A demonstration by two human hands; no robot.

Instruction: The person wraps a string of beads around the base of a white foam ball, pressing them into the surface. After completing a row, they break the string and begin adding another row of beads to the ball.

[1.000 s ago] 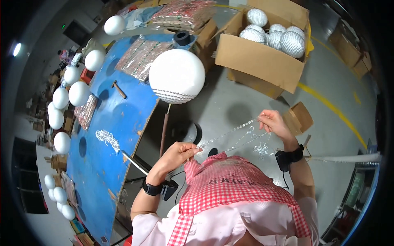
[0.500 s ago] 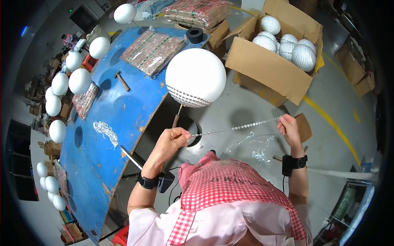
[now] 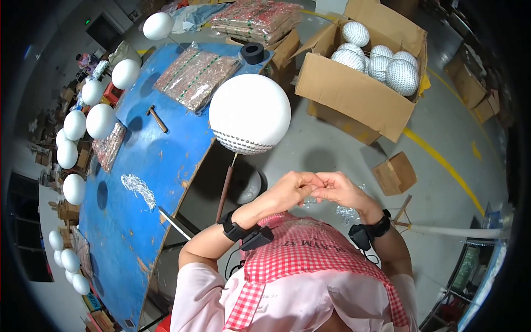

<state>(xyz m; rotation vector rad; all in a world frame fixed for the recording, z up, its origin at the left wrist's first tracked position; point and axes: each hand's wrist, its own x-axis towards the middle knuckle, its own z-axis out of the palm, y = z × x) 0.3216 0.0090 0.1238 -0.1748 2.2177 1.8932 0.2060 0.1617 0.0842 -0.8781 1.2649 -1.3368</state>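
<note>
In front of my apron, my left hand and my right hand meet, fingertips pinched together. The thin silvery bead strand between them is hidden by the fingers now; it showed stretched out half a second ago. Beyond my hands, a large white ball sits on a rod by the table edge. Rows of small silvery beads wrap its lower part, while its upper part is bare white. Past my right hand lies a tangle of shiny clear strands, partly covered by my arm.
The blue table on the left holds a hammer, a heap of silvery strands, a wrapped packet and a black roll. Several white balls line its far side. An open carton holds several bead-covered balls.
My hands have come together from wide apart, and the strand stretched between them is no longer visible. The view has shifted slightly.
</note>
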